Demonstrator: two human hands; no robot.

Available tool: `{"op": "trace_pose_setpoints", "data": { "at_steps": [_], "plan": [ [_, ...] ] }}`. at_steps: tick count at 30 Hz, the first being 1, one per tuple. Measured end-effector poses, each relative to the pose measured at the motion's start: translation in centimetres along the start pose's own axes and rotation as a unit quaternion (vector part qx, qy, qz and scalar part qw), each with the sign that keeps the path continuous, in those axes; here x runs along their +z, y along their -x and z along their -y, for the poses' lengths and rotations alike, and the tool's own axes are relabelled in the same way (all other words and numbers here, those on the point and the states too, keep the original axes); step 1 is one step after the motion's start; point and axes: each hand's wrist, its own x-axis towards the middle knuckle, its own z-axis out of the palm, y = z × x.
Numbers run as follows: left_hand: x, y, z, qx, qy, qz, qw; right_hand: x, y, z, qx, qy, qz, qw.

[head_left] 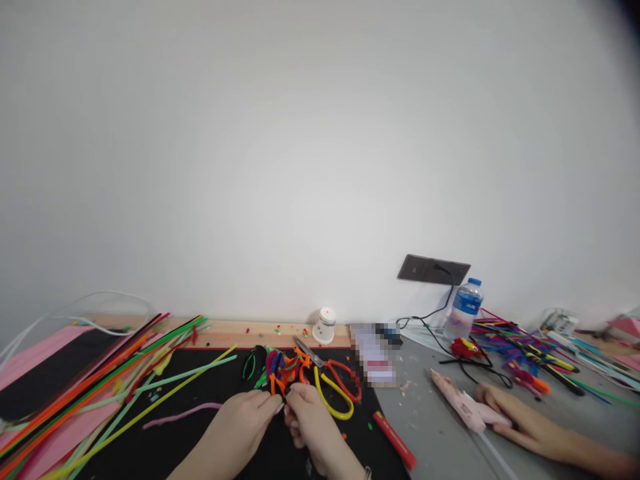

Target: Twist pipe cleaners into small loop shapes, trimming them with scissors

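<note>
My left hand (250,415) and my right hand (311,415) meet over a black mat (200,437), fingers closed in a pinch. An orange pipe cleaner (273,385) comes out just above the fingertips; the gripped part is mostly hidden. Right behind my hands lies a tangle of bent pipe cleaners (299,363) in orange, purple and blue, with green loops (254,362) at its left. Scissors (331,379) with one red and one yellow handle rest beside my right hand. To the left of my left hand curls a loose pink-purple pipe cleaner (183,415).
Long coloured pipe cleaners (115,390) spread over the left side. A paper cup (325,327) stands upside down by the wall. At right are a red tube (395,440), a blurred phone (377,357), a bottle (463,313) and another person's hand (520,417) on a glue gun (463,407).
</note>
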Motion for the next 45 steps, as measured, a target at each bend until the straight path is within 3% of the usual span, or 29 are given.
{"op": "trace_pose_setpoints", "data": {
  "at_steps": [6,11,15,18,21,25,29,32,35,36,38,42,45],
  "plan": [
    [0.3,-0.2,-0.1,0.017,-0.072,0.028,0.997,0.0,0.0,-0.1,0.010,-0.010,-0.010,1.000],
    [0.6,-0.2,-0.4,0.017,-0.088,0.031,0.995,-0.3,0.0,-0.5,0.037,0.009,-0.020,0.999],
    [0.7,-0.2,-0.6,0.011,-0.079,0.025,0.997,-0.4,-0.2,-0.7,0.019,0.025,-0.031,0.999],
    [0.5,-0.2,-0.7,-0.015,-0.017,0.005,1.000,-0.5,-0.3,-0.5,-0.047,0.054,-0.040,0.997],
    [0.0,-0.3,-0.8,-0.066,0.114,-0.008,0.991,-0.7,-0.1,-0.3,-0.187,0.133,-0.051,0.972],
    [-0.7,-0.9,-0.9,-0.134,0.339,0.020,0.931,-0.9,0.5,0.2,-0.281,0.214,-0.049,0.934],
    [-0.6,-1.2,-0.6,-0.179,0.539,0.066,0.820,-0.8,1.2,0.5,-0.318,0.263,-0.033,0.911],
    [0.1,-1.2,-0.2,-0.200,0.624,0.090,0.750,-0.8,1.3,0.7,-0.323,0.273,-0.024,0.906],
    [0.6,-1.2,0.2,-0.244,0.656,0.076,0.710,-1.1,1.0,1.0,-0.305,0.269,-0.019,0.914],
    [0.7,-1.3,0.3,-0.265,0.659,0.061,0.701,-1.5,0.8,1.2,-0.302,0.273,-0.032,0.913],
    [0.7,-1.3,0.5,-0.300,0.662,0.024,0.686,-2.4,0.6,1.5,-0.306,0.294,-0.129,0.896],
    [0.1,-1.2,0.6,-0.324,0.670,-0.038,0.667,-5.3,0.1,1.7,-0.277,0.365,-0.333,0.824],
    [-0.3,-1.1,0.4,-0.338,0.679,-0.066,0.649,-7.0,-0.3,0.9,-0.235,0.427,-0.337,0.805]
  ]
}}
